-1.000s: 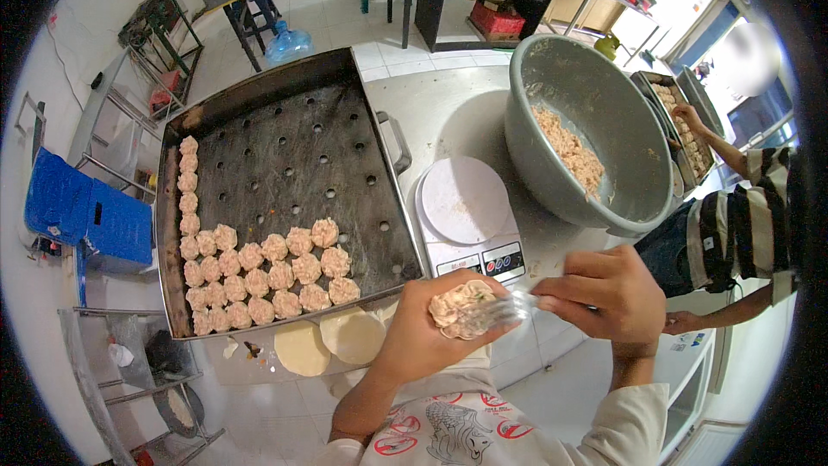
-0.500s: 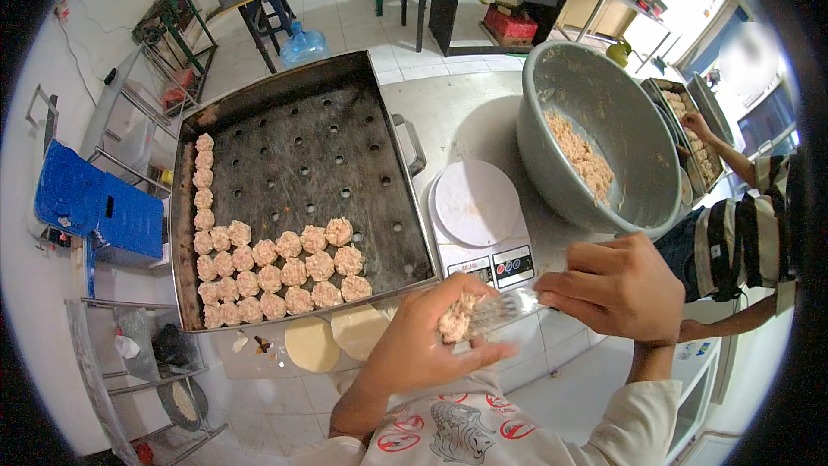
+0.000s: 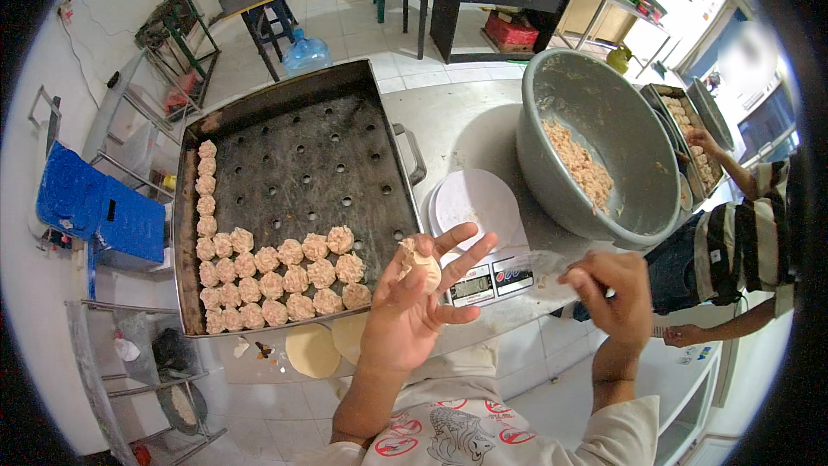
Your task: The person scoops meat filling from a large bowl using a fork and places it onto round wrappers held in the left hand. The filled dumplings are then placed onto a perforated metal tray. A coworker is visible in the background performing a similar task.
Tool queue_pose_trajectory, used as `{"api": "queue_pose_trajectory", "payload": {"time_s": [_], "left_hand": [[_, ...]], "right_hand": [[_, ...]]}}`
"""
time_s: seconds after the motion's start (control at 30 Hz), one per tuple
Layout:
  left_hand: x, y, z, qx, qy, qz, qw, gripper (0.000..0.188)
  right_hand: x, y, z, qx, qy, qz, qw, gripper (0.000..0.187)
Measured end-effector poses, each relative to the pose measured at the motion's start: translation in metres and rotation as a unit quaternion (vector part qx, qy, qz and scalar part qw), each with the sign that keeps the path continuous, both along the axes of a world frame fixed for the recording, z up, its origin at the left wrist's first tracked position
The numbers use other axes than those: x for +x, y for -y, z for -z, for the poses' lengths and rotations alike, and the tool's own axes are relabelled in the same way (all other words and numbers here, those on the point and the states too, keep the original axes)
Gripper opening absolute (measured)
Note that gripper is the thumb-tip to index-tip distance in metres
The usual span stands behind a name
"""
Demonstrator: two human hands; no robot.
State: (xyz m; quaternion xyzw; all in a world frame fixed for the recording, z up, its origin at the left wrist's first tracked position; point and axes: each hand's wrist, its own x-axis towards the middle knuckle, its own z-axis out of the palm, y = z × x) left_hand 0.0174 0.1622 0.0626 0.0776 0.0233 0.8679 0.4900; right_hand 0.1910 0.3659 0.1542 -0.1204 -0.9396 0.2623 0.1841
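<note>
In my left hand (image 3: 392, 324), a shumai-like dumpling (image 3: 424, 271) with pale wrapper and minced filling is held between thumb and forefinger, the other fingers spread. My right hand (image 3: 614, 293) is closed round the end of a flat, see-through or shiny blade-like tool (image 3: 543, 267), smeared by motion, over the kitchen scale (image 3: 476, 207). Left of my hands stands a large dark metal tray (image 3: 302, 142) with holes in its base. Similar dumplings (image 3: 295, 279) fill its near rows and run up its left side. Round pale wrappers (image 3: 312, 352) lie at the table edge below the tray.
A big grey bowl (image 3: 638, 151) with minced filling (image 3: 576, 164) leans at the right of the metal table (image 3: 440, 108). Beyond it, a co-worker in a striped shirt (image 3: 724, 237) reaches to another dumpling tray (image 3: 686, 121). Blue bins (image 3: 103, 207) stand at left.
My left hand has risen and turned, its fingers spreading around the dumpling. My right hand has drawn the blade-like tool away from the dumpling, slightly up and over the scale.
</note>
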Motion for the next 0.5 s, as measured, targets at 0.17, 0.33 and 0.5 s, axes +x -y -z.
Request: {"api": "queue_pose_trajectory", "payload": {"time_s": [0.17, 0.33, 0.5], "left_hand": [[0.004, 0.0, -0.006, 0.052, -0.037, 0.01, 0.998, 0.049], [0.01, -0.002, -0.009, 0.04, -0.069, 0.022, 0.997, 0.067], [0.007, -0.001, -0.004, 0.05, -0.045, 0.074, 0.995, 0.071]], "right_hand": [[0.004, 0.006, 0.055, -0.133, 0.001, -0.059, 0.989, 0.013], [0.0, 0.017, 0.069, -0.138, -0.001, -0.103, 0.985, 0.011], [-0.002, 0.009, 0.07, -0.166, 0.024, -0.156, 0.974, 0.014]]}}
